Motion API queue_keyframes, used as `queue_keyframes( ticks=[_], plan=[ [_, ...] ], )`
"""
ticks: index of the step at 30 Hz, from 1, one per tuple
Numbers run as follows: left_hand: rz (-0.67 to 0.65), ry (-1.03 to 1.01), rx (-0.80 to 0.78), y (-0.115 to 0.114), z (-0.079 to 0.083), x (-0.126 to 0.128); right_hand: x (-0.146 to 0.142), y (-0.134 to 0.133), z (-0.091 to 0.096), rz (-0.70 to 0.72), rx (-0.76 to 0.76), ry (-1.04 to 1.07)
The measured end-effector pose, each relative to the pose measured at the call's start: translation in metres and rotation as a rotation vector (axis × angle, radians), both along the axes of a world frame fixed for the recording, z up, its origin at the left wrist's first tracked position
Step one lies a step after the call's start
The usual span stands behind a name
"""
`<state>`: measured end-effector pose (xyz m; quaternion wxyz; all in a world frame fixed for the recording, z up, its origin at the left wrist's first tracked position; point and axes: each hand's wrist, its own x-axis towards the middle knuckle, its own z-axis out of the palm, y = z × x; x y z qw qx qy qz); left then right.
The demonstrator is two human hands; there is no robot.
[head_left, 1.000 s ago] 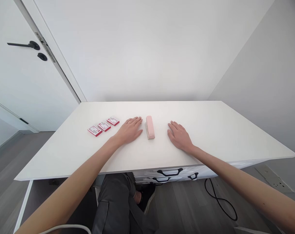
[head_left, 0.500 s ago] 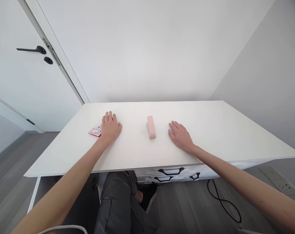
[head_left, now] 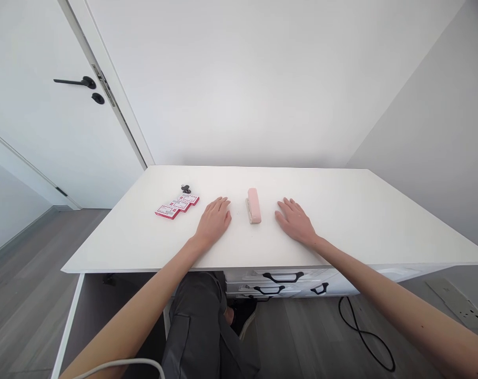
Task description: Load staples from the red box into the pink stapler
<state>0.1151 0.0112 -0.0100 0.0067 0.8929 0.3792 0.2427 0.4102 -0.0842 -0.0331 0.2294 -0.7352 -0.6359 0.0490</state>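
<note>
A pink stapler lies on the white desk, between my two hands. My left hand rests palm down to the left of the stapler, apart from it, with nothing in it. To the right of the stapler my right hand lies flat on the desktop, fingers stretched out and holding nothing. Left of my left hand are three small red and white boxes in a slanting, touching row. Just behind them sits a small black clip-like object, too small to make out fully.
A white wall stands behind the desk, and a door with a black handle is at the left. Drawers with black pulls are below the desktop. A black cable lies on the floor, and a white cord crosses near my left forearm.
My left hand has moved right, from over the small boxes to beside the stapler, uncovering the boxes and the black object. My right hand stays on the desk; the view has shifted slightly.
</note>
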Motion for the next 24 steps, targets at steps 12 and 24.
queue_keyframes(
  ticks=[12,24],
  plan=[
    [0.056,-0.073,-0.103,-0.002,0.002,-0.005,-0.077,0.015,0.036,0.030,-0.014,0.465],
    [-0.267,-0.252,-0.319,-0.007,0.015,-0.011,-0.091,0.017,0.020,0.262,0.277,0.346]
  ],
)
